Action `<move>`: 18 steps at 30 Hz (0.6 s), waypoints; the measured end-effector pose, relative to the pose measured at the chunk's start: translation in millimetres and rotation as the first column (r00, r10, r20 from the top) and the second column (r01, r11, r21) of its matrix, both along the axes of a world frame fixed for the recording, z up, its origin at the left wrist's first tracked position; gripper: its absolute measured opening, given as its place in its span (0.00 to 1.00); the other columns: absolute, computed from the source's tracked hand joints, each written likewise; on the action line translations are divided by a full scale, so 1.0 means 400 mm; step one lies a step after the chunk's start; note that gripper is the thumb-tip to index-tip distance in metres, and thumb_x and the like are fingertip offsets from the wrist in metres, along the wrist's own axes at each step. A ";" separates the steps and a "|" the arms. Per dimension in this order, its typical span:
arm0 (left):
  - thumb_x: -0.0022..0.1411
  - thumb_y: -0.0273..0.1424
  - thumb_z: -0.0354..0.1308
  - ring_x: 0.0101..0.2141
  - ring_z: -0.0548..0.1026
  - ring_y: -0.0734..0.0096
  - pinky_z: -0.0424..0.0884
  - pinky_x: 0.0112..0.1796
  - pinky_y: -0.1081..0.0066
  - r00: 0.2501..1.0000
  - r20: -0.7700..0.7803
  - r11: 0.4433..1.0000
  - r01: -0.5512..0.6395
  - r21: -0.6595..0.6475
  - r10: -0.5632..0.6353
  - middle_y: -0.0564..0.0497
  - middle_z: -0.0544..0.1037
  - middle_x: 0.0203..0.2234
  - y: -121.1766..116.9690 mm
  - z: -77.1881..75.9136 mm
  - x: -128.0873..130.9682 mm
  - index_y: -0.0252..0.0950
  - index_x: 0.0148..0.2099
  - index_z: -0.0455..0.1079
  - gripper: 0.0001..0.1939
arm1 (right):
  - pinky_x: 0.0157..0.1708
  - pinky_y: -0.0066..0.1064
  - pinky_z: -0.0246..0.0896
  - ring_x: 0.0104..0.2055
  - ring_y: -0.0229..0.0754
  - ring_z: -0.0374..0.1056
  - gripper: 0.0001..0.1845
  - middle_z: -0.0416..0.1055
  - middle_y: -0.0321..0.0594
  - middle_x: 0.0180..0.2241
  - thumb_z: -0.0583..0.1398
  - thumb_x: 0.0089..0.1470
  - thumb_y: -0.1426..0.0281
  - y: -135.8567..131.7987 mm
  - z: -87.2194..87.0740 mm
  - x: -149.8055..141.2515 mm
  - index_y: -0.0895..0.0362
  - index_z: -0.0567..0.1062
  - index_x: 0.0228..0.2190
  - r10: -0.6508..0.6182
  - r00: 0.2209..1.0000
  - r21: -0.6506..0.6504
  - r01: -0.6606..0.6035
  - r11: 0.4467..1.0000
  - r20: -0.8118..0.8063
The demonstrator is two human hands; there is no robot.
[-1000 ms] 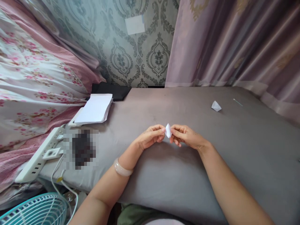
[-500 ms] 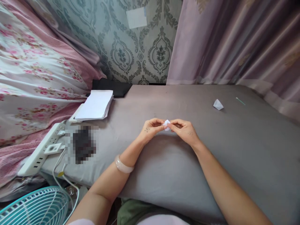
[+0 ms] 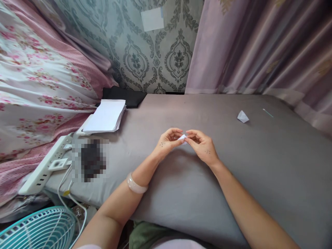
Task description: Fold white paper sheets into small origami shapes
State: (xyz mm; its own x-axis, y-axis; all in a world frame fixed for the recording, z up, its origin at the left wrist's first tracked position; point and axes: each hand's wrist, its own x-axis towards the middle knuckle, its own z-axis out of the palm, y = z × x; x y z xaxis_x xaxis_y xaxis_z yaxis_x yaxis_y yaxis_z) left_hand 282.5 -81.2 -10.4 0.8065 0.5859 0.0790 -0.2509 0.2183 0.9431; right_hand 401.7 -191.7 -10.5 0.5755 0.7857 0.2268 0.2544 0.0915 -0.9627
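Between my two hands is a small piece of folded white paper (image 3: 183, 137), held just above the grey-covered surface. My left hand (image 3: 168, 141) pinches its left side, thumb in front. From the right, my right hand (image 3: 202, 142) pinches it with the thumb against the front. Both thumbs nearly meet on the paper, and the fingers hide much of it. A second folded white paper piece (image 3: 243, 117) with pointed corners sits apart, to the far right of my hands.
A stack of white paper (image 3: 106, 116) lies at the left, by a black flat item (image 3: 124, 97). A power strip (image 3: 46, 164) with cables runs along the left edge, above a turquoise fan (image 3: 38, 228). A thin green stick (image 3: 268, 112) lies at the far right.
The paper in my hands has been turned or pressed, and less of it shows above the thumbs. My fingers have lifted slightly off its back. The view has shifted a little.
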 end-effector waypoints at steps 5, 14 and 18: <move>0.47 0.30 0.69 0.30 0.74 0.75 0.68 0.38 0.70 1.000 -0.028 1.000 -0.005 -0.002 0.005 0.52 0.76 0.28 0.005 0.000 -0.001 0.33 0.41 0.71 0.18 | 0.40 0.36 0.66 0.33 0.39 0.71 0.17 0.75 0.39 0.32 0.64 0.49 0.62 -0.004 0.013 -0.003 0.55 0.72 0.40 0.040 0.998 -0.045 -0.039 0.998 0.043; 0.41 0.28 0.72 0.27 0.72 0.77 0.66 0.33 0.73 0.977 0.036 0.918 -0.184 -0.352 0.210 0.55 0.74 0.24 0.003 -0.014 0.015 0.33 0.40 0.70 0.22 | 0.31 0.32 0.66 0.34 0.42 0.71 0.22 0.77 0.43 0.32 0.64 0.45 0.54 0.016 -0.003 -0.062 0.59 0.77 0.35 0.028 0.932 -0.142 -0.085 0.986 -0.361; 0.41 0.27 0.71 0.26 0.71 0.79 0.64 0.33 0.74 0.976 0.000 0.908 -0.202 -0.368 0.218 0.57 0.72 0.22 0.003 -0.019 0.015 0.33 0.39 0.70 0.21 | 0.30 0.31 0.63 0.28 0.39 0.69 0.21 0.76 0.41 0.27 0.63 0.44 0.53 0.018 -0.007 -0.058 0.59 0.78 0.28 0.003 0.937 -0.160 -0.062 0.985 -0.349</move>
